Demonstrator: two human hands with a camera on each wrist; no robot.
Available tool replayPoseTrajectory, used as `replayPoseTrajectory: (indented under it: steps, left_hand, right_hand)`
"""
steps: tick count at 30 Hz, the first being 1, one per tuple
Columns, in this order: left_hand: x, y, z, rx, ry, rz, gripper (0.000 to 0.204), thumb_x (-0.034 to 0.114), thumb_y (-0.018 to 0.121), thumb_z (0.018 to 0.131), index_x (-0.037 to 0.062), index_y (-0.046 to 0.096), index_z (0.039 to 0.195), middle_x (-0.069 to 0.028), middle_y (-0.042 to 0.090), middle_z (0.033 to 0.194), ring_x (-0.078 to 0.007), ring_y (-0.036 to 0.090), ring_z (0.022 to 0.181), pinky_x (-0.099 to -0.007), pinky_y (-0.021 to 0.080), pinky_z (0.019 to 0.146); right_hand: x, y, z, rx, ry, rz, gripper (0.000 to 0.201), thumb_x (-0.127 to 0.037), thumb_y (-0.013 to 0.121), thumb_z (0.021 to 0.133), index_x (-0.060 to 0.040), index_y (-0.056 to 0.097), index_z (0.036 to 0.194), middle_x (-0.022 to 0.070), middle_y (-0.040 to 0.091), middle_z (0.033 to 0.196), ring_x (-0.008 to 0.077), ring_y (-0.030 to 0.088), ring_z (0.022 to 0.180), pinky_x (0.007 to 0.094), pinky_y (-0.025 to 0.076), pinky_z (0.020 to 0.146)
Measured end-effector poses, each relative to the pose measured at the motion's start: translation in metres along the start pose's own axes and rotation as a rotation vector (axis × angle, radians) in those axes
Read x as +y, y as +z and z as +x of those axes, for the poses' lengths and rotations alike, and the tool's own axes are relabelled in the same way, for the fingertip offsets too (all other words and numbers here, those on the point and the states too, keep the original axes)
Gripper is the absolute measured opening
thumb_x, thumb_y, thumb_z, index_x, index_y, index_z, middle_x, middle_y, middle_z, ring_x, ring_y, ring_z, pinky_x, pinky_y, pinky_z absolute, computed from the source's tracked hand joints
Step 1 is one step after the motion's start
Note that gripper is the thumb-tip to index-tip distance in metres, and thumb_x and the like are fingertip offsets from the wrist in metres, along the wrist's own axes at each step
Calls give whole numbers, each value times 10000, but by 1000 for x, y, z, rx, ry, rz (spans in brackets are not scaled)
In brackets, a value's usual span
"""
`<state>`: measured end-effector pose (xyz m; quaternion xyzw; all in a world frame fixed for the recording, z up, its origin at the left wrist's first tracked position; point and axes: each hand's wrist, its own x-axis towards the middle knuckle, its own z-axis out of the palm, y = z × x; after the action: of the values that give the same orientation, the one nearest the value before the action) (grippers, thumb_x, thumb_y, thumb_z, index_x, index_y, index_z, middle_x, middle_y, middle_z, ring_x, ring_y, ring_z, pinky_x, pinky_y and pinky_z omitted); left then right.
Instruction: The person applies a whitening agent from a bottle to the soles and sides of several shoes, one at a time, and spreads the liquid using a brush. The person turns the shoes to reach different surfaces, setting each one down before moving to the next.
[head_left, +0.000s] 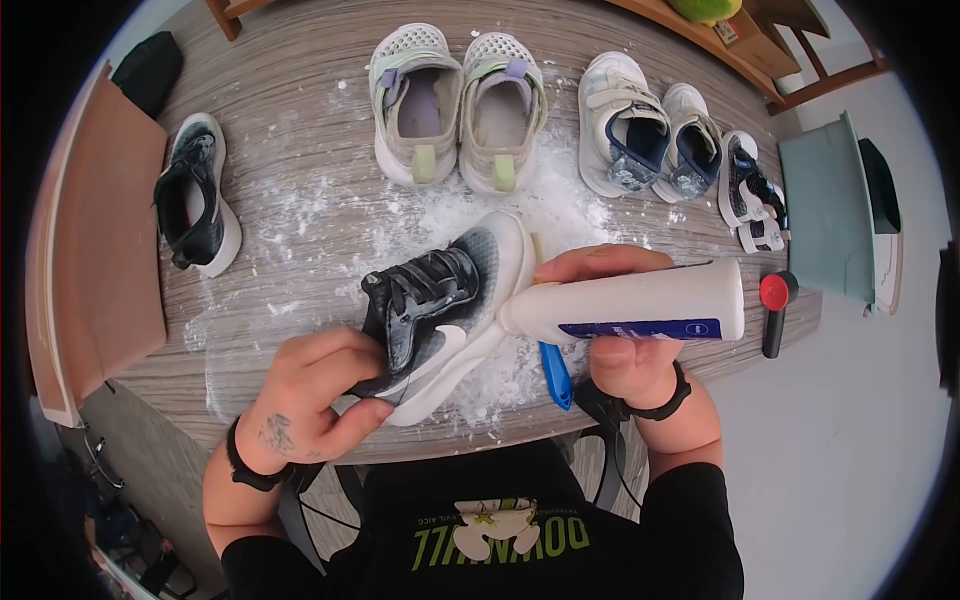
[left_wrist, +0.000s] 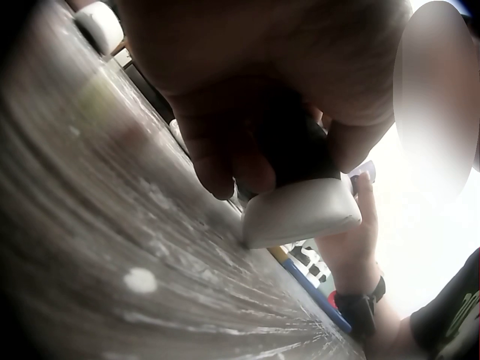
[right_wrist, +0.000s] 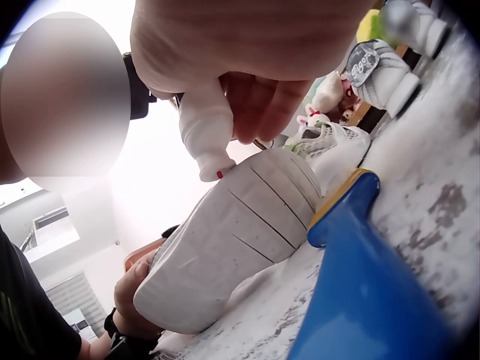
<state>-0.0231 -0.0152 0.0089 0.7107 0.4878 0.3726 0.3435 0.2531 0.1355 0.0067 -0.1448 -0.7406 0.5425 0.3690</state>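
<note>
My left hand grips the heel of a black and grey sneaker with a white sole, tilted over the table. White residue shows on its laces and upper. In my right hand is a white squeeze bottle with a dark blue label, held sideways. Its nozzle comes right up to the sole's edge, as the right wrist view shows. Under the shoe's right side lies a blue-handled brush; its yellowish head is close beside the sole. The left wrist view catches the white heel below my fingers.
White foam or powder is spread over the wooden table. A matching black sneaker stands left; pale green shoes, white-navy shoes and sandals stand behind. A pink bin, a teal bin and a red-black scoop flank them.
</note>
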Motion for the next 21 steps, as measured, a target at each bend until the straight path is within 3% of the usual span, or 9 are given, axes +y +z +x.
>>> replayPoseTrajectory:
  steps: [9,15,21]
  left_hand:
    - [-1,0,0,-4,1,0,239,124,754,751,4,621,909,-133,622,888,-329,637,730,-370,512,628]
    - [-4,1,-1,1,6,-8,238,126,756,751,5,622,906,-132,624,888,-328,640,730,-368,513,629]
    - [-2,0,-1,-8,-6,-2,238,129,758,751,6,625,905,-134,628,891,-328,643,733,-369,515,631]
  right_hand:
    - [-1,-3,1,-63,-20,-6,654,-494,682,910,-12,419,1264,226,633,1128,267,682,962,391,580,833]
    - [-11,-6,-2,-120,50,-118,603,-492,702,897,-19,500,1212,211,637,1143,280,684,974,391,579,821]
    - [-18,4,12,-218,-253,-277,539,-407,803,814,-33,579,1131,200,704,1006,331,719,856,390,579,699]
